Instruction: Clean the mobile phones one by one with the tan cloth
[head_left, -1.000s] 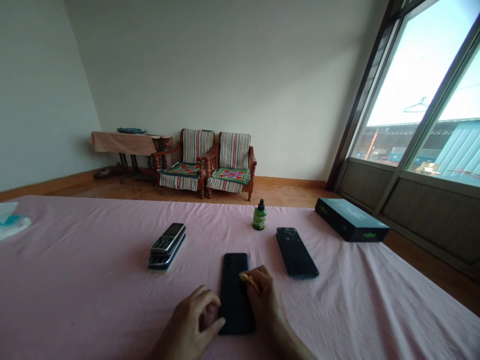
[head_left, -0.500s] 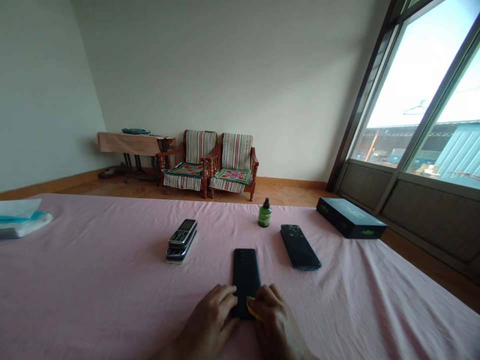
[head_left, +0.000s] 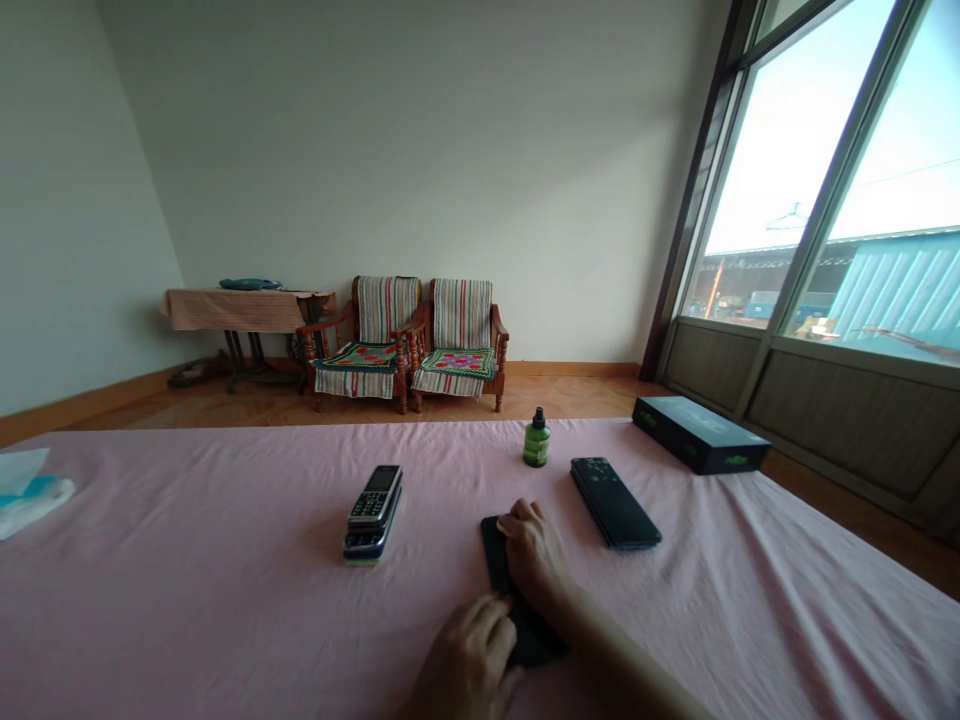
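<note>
A dark smartphone (head_left: 534, 632) lies on the pink cloth, tilted slightly, its upper end pointing away and to the left. My left hand (head_left: 472, 650) grips its lower left edge with bent fingers. Over the phone's upper part is my right hand (head_left: 534, 550), closed on a small pale-yellow pad (head_left: 504, 526) that is pressed against the phone near its top edge. Most of the pad is hidden by the fingers, so whether it is sponge or cloth I cannot tell. My right forearm crosses above the phone's right side.
Left of the hands stands a stack of keypad phones (head_left: 373, 512). To the right are stacked smartphones (head_left: 615, 503), a green spray bottle (head_left: 536, 440) and a black box (head_left: 701, 435). A tissue pack (head_left: 34, 500) lies far left. Two chairs (head_left: 457, 345) stand beyond the pink cloth (head_left: 225, 560).
My right hand has slid with the pad from the phone's lower right side up to its top. The phone has turned, its lower end swinging right. The camera view has shifted a little.
</note>
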